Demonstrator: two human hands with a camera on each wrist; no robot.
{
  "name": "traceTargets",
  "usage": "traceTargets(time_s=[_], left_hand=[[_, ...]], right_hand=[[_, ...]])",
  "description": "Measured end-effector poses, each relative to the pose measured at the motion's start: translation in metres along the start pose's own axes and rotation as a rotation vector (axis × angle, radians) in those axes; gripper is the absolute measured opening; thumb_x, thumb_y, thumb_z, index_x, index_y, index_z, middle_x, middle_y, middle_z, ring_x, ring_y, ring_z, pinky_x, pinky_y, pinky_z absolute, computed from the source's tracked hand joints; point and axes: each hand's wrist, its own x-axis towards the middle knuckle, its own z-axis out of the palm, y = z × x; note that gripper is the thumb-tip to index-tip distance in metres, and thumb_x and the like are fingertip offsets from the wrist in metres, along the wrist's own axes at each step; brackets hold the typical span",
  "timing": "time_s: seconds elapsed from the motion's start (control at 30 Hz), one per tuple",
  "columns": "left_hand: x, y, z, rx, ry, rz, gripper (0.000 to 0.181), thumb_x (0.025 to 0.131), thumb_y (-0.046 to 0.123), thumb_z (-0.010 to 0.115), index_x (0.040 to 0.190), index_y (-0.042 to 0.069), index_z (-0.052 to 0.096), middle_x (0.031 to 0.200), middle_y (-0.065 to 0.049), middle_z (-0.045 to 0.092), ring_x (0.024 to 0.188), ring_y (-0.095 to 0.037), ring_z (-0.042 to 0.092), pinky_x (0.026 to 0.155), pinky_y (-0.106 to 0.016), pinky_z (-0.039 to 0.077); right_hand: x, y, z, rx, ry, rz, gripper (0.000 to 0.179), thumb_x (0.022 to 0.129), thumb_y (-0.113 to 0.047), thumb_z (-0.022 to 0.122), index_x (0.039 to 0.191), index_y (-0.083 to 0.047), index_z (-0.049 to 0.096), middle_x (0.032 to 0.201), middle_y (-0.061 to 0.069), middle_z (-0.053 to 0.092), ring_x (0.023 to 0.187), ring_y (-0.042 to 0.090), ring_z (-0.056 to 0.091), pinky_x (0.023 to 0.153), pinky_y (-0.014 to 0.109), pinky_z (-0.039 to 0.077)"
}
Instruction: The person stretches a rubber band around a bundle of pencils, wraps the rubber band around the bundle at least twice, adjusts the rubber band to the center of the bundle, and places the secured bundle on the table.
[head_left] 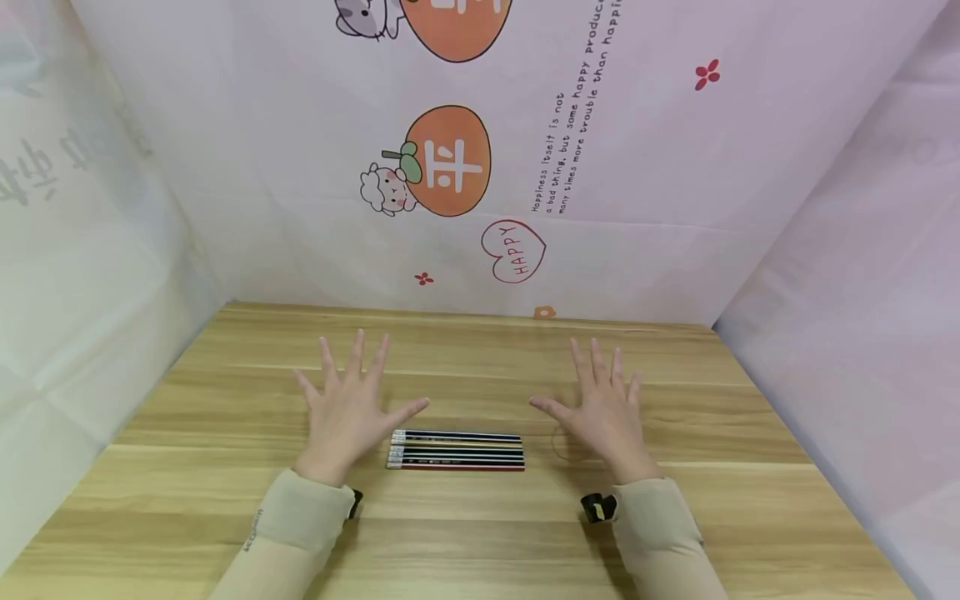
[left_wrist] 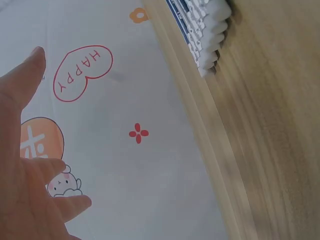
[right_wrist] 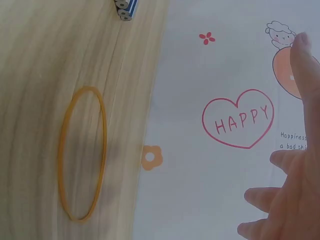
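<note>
Several striped pencils (head_left: 457, 451) lie side by side on the wooden table, their white eraser ends (left_wrist: 212, 35) toward the left hand. A thin yellow-orange rubber band (right_wrist: 61, 160) lies as a long loop on the wood, to the right of the pencils and beside the right hand. My left hand (head_left: 347, 421) is spread over the table left of the pencils, holding nothing. On the other side, my right hand (head_left: 606, 417) has its fingers spread too, with nothing in it; in the head view it partly hides the rubber band.
The wooden table (head_left: 465, 550) meets a white printed cloth (head_left: 637, 258) at its back edge. Further white cloth hangs along the left side (head_left: 90, 275) and the right side (head_left: 862, 333). A dark wrist camera (head_left: 597, 507) sits at the right wrist.
</note>
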Motion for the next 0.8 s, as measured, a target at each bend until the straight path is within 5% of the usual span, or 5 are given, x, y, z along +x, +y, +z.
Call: traceTargets(time_s=[0.47, 0.8], left_hand=[[0.0002, 0.0019, -0.0058, -0.162, -0.115, -0.039, 0.106, 0.081, 0.085, 0.047, 0.160, 0.034, 0.000, 0.168, -0.009, 0.004, 0.150, -0.050, -0.004, 0.113, -0.082, 0.007], [-0.0036, 0.0020, -0.0033, -0.248, -0.149, -0.007, 0.105, 0.084, 0.082, 0.045, 0.161, 0.026, -0.001, 0.166, -0.014, 0.015, 0.144, -0.052, 0.025, 0.112, -0.076, 0.026]], right_hand=[[-0.0008, -0.0016, -0.0080, 0.343, -0.094, 0.032, 0.097, 0.090, -0.065, 0.058, 0.161, -0.027, 0.002, 0.167, 0.012, 0.003, 0.151, 0.046, 0.001, 0.116, 0.077, 0.011], [-0.0020, -0.0053, -0.0039, 0.530, -0.192, 0.060, 0.090, 0.095, -0.063, 0.052, 0.161, -0.025, 0.004, 0.166, 0.012, 0.017, 0.148, 0.047, 0.020, 0.116, 0.073, 0.021]])
